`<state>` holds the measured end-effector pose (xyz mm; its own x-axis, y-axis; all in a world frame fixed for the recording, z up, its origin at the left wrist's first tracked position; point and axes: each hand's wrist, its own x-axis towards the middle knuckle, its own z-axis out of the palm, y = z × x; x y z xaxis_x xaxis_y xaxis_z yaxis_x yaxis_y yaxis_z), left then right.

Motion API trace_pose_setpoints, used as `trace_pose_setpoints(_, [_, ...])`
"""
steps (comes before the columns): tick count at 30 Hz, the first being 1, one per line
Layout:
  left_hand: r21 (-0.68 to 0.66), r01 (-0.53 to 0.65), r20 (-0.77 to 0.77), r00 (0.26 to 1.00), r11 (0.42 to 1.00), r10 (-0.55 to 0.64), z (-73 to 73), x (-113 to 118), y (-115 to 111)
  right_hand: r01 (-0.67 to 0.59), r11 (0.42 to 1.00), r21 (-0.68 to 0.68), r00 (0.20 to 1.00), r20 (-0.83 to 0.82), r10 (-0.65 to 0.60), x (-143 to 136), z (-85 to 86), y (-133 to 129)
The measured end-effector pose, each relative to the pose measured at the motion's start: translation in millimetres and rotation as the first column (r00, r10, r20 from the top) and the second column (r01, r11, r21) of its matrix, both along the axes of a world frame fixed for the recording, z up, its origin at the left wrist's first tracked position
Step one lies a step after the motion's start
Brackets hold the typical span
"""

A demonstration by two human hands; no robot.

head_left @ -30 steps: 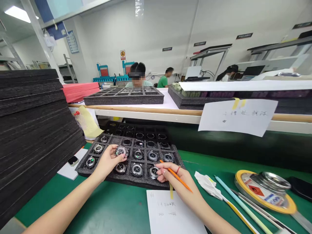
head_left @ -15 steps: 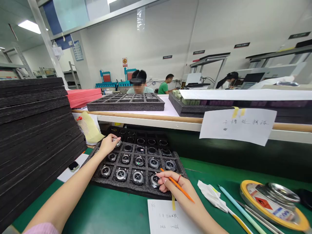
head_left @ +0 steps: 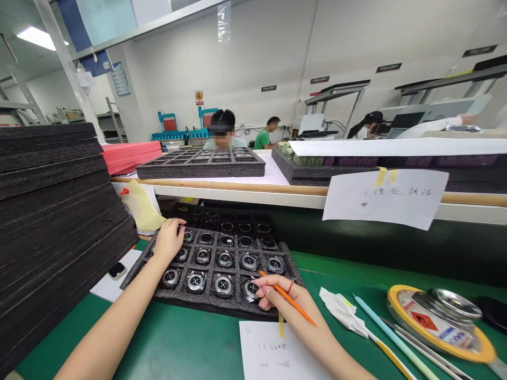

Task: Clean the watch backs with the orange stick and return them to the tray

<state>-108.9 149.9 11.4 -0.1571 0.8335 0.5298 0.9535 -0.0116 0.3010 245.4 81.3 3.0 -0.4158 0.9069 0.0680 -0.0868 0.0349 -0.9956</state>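
A black foam tray (head_left: 233,309) lies on the bench, its cells holding round watch cases with their sensor backs up. My left hand (head_left: 169,240) reaches to the tray's back left, with its fingers curled by a watch case (head_left: 188,236) in a cell. Whatever lies between those fingertips is mostly hidden. My right hand (head_left: 283,295) rests over the front right corner of the tray, closed around a slim orange pen-like stick (head_left: 295,304). Its fingertips are beside the front-row watch case (head_left: 250,290), partly covering it.
Tall black foam stacks (head_left: 51,227) stand at the left, near a small watch (head_left: 117,271) on paper. A shelf (head_left: 237,192) crosses above the tray. At the right are a white wipe (head_left: 343,311), a pale blue pen (head_left: 380,322) and a yellow-rimmed tin (head_left: 439,322).
My left hand has moved slightly left, away from the watch case it was holding, which now shows in its cell. My right hand stays nearly still with the orange stick.
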Motion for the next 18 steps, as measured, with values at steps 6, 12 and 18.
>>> trace_pose_setpoints(6, [-0.091,0.121,-0.116,0.985,0.989,-0.131,-9.9,5,-1,0.000,1.000,-0.004,1.000,-0.005,0.000,1,1.6,0])
trace_pose_setpoints(12, [-0.262,0.110,-0.199,0.966,0.959,-0.165,-21.1,16,-9,-0.024,1.000,-0.003,0.999,-0.029,0.024,2,-1.6,1])
trace_pose_setpoints(18, [-0.307,0.072,-0.206,0.969,0.949,-0.140,-10.2,23,-7,-0.027,0.999,-0.038,0.986,-0.164,0.020,-3,0.1,2])
